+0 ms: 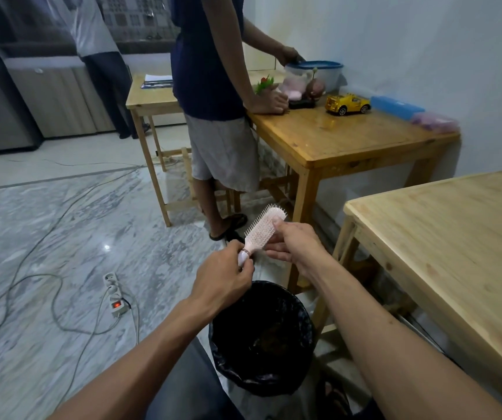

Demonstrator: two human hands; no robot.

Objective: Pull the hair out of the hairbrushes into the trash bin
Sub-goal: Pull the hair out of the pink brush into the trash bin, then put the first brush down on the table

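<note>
A pale pink hairbrush [263,227] is held in the air above a trash bin [262,334] lined with a black bag. My left hand [224,275] grips the brush by its handle, bristles facing up and left. My right hand [296,242] is at the brush head, fingers pinching at the bristles near the tip. No hair on the brush is plain to see. The bin stands on the floor between my knees, with some dark matter at its bottom.
A light wooden table [443,247] stands at my right. Behind it another wooden table [349,137] holds a yellow toy car [347,104] and a blue-lidded tub [315,72]. A person [213,86] stands at it. A power strip [115,294] and cables lie on the marble floor.
</note>
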